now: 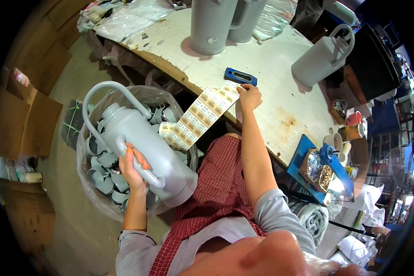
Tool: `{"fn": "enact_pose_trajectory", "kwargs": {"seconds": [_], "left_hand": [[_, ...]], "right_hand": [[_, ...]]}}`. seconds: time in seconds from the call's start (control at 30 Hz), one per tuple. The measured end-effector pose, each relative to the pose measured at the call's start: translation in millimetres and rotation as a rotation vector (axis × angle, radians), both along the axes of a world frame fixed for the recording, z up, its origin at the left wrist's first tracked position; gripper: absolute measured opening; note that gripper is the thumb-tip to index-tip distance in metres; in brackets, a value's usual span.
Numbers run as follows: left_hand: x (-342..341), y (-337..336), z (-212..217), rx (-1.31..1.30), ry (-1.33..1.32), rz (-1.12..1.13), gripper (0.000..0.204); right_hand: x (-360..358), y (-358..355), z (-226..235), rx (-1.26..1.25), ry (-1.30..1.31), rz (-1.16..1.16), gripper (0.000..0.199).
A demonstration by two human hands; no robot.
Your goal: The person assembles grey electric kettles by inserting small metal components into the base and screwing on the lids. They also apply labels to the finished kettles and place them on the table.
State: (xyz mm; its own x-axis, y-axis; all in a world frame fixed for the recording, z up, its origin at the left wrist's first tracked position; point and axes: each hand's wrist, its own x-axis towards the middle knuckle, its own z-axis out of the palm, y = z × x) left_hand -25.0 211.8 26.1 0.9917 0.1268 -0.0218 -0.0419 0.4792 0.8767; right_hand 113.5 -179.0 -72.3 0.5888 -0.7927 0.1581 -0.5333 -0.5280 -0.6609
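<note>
- Low in the frame, I see my left hand [132,171] with its fingers closed around the side handle of a grey jug [145,147], held tilted over my lap at centre left.
- Just behind the grey jug, a plastic-lined bin [94,193] holds grey caps.
- At centre, my right hand [249,96] pinches the end of a label strip [198,117] at the bench [280,83] edge, touching a blue holder [240,76].
- Further up, more grey jugs [214,23] stand on the bench; another [322,57] is at upper right.
</note>
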Motion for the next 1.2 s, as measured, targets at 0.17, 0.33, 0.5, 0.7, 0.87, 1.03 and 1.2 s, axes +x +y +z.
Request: {"fn": "enact_pose_trajectory", "kwargs": {"seconds": [0.17,0.33,0.5,0.7,0.87,1.03,1.2], "left_hand": [[-3.1,-9.6,6.6,-0.038,0.022,0.050,0.024],[-5.9,-5.6,9.2,-0.094,0.127,0.085,0.022],[-6.0,-30.5,23.5,-0.119,0.014,0.029,0.024],[-10.1,-49.0,26.7,-0.169,-0.102,-0.053,0.023],[-7.5,-44.9,28.0,-0.161,-0.102,-0.040,0.021],[-8.7,-45.6,24.1,-0.184,-0.084,-0.018,0.021],[-11.2,-42.8,23.4,-0.216,-0.077,-0.005,0.020]], "right_hand": [[-10.6,-2.5,-6.1,-0.123,-0.189,0.091,0.007],[-98.7,55.7,82.7,0.069,-0.728,0.640,0.014],[-226.9,117.7,144.1,1.101,-0.074,1.189,0.040],[-216.9,159.9,113.4,0.670,0.207,1.375,0.045],[-199.2,182.6,106.3,0.464,0.067,1.452,0.046],[-194.6,185.0,98.2,0.497,0.080,1.427,0.049],[-199.7,189.5,98.0,0.431,0.044,1.444,0.051]]}}
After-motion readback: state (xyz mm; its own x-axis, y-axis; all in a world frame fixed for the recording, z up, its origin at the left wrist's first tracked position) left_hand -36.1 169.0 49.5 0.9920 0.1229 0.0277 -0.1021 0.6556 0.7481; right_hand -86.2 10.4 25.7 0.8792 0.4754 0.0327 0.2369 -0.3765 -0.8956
